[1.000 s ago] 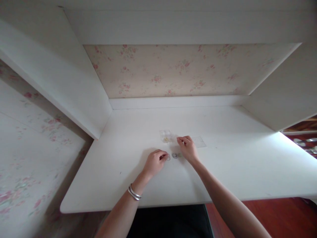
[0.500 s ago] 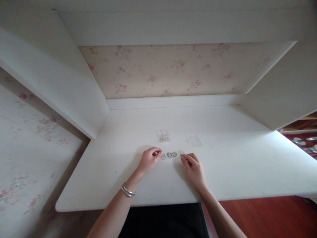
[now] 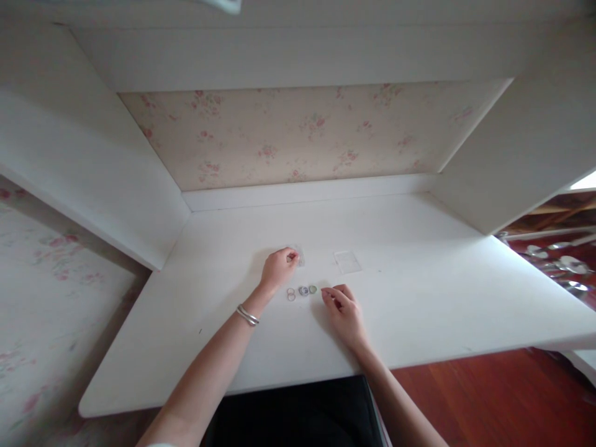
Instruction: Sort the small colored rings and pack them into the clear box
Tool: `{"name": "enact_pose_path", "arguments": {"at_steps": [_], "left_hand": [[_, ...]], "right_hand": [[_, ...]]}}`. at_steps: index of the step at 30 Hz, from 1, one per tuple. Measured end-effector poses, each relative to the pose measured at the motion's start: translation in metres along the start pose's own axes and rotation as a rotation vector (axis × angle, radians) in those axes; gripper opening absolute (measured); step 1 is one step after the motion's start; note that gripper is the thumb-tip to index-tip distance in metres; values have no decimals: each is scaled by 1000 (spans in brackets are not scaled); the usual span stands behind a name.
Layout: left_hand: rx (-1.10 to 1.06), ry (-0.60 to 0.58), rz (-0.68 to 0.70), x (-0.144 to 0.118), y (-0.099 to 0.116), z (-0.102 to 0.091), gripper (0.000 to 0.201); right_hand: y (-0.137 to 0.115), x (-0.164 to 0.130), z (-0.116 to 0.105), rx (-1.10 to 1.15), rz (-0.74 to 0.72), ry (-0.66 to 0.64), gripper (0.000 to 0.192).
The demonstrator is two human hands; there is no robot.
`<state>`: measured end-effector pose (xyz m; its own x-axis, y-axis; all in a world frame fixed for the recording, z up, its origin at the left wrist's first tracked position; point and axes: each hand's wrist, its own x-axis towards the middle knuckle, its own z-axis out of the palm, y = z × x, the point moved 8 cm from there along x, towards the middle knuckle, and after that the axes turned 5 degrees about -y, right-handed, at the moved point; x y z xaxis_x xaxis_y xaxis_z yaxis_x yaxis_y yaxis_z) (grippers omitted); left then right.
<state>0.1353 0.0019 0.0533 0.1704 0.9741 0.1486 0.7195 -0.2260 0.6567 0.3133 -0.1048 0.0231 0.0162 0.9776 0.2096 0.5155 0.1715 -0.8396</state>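
Three small rings (image 3: 302, 291) lie in a short row on the white desk (image 3: 419, 298). My left hand (image 3: 278, 267), with bracelets on its wrist, reaches beyond them and its fingertips pinch at a small clear plastic box (image 3: 299, 254), which it mostly hides. My right hand (image 3: 342, 310) rests on the desk just right of the rings, fingers curled and apart, holding nothing. A flat clear lid (image 3: 347, 261) lies to the right of the box.
White side panels and a shelf overhead close in the desk on the left, right and top. Flowered wallpaper (image 3: 302, 133) covers the back. A red wooden floor (image 3: 488, 403) shows past the front edge at the right.
My left hand left the rings and moved forward to the clear box. My right hand came back from the box to the desk beside the rings. The view shifted right.
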Motion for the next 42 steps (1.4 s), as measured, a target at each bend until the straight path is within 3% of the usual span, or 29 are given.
{"name": "enact_pose_path", "arguments": {"at_steps": [5,11,19,29,35,42], "left_hand": [[77,17,15,1,0,1,14],[20,92,61,-28,-8,-19,17],[-50,29,86,-72,-23,-25,17],[49,-106,151,-89,-17,-9,17],[181,-173,239,-95,-8,-4,22],[259,-187,260,-96,-5,-2,22]], "right_hand": [[1,1,-1,-16,-12,-2,29],[-10,-2,5,-120,-85,-46,26],[-50,-3,47,-490,-295,-272,20],[-66,7,84,-668,-373,-421,19],[-66,8,81,-572,-352,-426,18],[-49,28,58,-256,-261,-280,20]]}}
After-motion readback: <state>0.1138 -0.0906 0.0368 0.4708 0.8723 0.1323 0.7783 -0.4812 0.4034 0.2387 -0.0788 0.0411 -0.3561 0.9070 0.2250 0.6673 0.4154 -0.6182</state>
